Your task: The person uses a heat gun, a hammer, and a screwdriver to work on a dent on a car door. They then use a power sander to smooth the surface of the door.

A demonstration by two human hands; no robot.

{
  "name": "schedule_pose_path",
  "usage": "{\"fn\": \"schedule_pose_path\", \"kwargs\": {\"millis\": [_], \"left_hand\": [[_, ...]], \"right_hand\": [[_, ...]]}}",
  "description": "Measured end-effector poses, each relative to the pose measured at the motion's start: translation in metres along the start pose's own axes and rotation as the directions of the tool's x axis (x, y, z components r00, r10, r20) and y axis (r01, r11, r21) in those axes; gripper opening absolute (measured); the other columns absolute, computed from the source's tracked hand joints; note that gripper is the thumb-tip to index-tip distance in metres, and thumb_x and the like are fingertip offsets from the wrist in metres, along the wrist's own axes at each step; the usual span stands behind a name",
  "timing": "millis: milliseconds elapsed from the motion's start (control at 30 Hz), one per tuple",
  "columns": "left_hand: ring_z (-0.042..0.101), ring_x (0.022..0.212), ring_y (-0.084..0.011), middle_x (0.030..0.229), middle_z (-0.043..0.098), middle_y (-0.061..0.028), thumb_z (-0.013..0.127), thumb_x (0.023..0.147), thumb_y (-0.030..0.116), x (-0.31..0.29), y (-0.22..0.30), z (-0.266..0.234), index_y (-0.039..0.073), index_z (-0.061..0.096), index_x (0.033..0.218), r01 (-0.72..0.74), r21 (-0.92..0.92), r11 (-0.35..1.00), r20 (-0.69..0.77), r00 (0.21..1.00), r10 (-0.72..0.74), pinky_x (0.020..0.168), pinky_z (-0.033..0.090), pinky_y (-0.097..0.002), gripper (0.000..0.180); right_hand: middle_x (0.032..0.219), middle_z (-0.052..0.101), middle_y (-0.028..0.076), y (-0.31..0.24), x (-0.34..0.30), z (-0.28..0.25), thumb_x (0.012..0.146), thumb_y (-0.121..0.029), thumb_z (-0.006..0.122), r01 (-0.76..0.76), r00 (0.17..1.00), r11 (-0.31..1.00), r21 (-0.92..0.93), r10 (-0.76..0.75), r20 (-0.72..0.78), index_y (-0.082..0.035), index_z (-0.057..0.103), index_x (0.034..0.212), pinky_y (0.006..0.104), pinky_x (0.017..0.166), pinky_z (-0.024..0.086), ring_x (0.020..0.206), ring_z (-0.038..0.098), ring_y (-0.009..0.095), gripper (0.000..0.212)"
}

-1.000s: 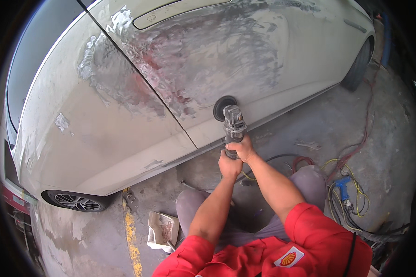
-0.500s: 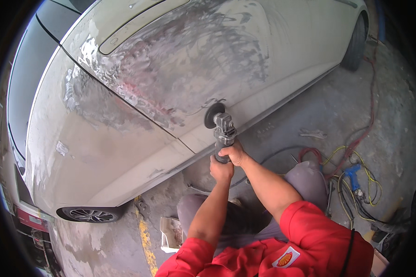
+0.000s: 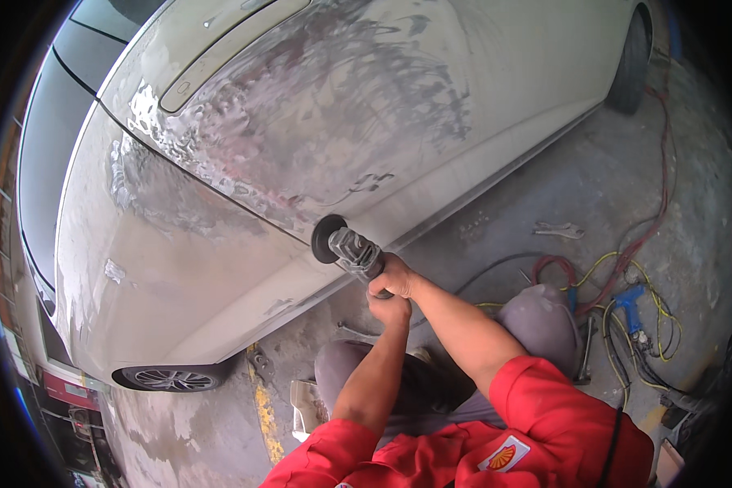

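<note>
Both my hands are closed around the body of an angle grinder (image 3: 356,250) with a dark round disc (image 3: 328,238). My left hand (image 3: 389,309) wraps the rear end, and my right hand (image 3: 394,276) grips just ahead of it. The disc is tilted against the lower part of a pale car door (image 3: 431,187), close to the seam with the panel on its left; whether it touches cannot be told. Above it the door carries a large scuffed patch (image 3: 325,114) of grey, white and faint pink.
A blue air tool (image 3: 629,307) lies at right among yellow and black hoses, with a red hose (image 3: 665,187) running back. A wrench (image 3: 558,230) rests on the concrete floor. Left of my knees stands a whitish open container (image 3: 305,407). The car wheel (image 3: 171,378) is lower left.
The angle grinder has moved left and slightly down along the door, toward the panel seam, with both hands still on it. Its body now slants more to the left.
</note>
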State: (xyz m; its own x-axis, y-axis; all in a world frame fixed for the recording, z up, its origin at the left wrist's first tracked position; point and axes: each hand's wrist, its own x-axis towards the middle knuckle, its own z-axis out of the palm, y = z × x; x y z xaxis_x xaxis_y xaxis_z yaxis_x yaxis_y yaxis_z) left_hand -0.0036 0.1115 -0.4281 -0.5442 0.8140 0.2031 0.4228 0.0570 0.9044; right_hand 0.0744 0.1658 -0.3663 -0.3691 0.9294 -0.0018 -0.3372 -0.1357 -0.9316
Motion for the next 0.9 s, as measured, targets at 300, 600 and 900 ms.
{"fn": "schedule_pose_path", "kwargs": {"millis": [300,600,900], "left_hand": [[0.07,0.102,-0.0235,0.107,0.072,-0.0133,0.084,0.077,0.024,0.015,0.034,-0.001,-0.001,0.062,0.108,-0.078,-0.01,0.997,0.007,0.997,0.078,0.087,0.054,-0.0393,0.045],[0.069,0.104,-0.0403,0.107,0.071,-0.0246,0.083,0.077,0.037,0.027,0.147,-0.003,-0.003,0.06,0.115,-0.153,0.066,0.986,0.273,0.953,0.13,0.09,0.051,-0.0434,0.06],[0.07,0.106,-0.0299,0.108,0.073,-0.0161,0.079,0.083,0.034,0.033,0.114,-0.023,-0.001,0.062,0.122,-0.226,0.111,0.968,0.292,0.938,0.186,0.089,0.053,-0.0424,0.055]], "right_hand": [[0.09,0.072,0.009,-0.032,0.006,0.005,0.054,-0.013,0.076,0.17,0.98,0.976,-0.137,-0.182,-0.076,-0.001,0.07,0.098,0.0333,0.078,0.052,0.082,0.063,0.022,0.046],[0.085,0.066,0.003,-0.112,-0.007,-0.014,0.059,-0.01,0.072,0.297,0.907,0.949,0.111,-0.243,-0.345,0.001,0.067,0.092,0.0309,0.071,0.05,0.077,0.058,0.016,0.034],[0.097,0.072,0.017,-0.138,-0.013,0.033,0.057,-0.015,0.077,0.171,0.91,0.906,-0.388,-0.296,-0.291,-0.002,0.068,0.106,0.0392,0.083,0.054,0.093,0.069,0.034,0.051]]}}
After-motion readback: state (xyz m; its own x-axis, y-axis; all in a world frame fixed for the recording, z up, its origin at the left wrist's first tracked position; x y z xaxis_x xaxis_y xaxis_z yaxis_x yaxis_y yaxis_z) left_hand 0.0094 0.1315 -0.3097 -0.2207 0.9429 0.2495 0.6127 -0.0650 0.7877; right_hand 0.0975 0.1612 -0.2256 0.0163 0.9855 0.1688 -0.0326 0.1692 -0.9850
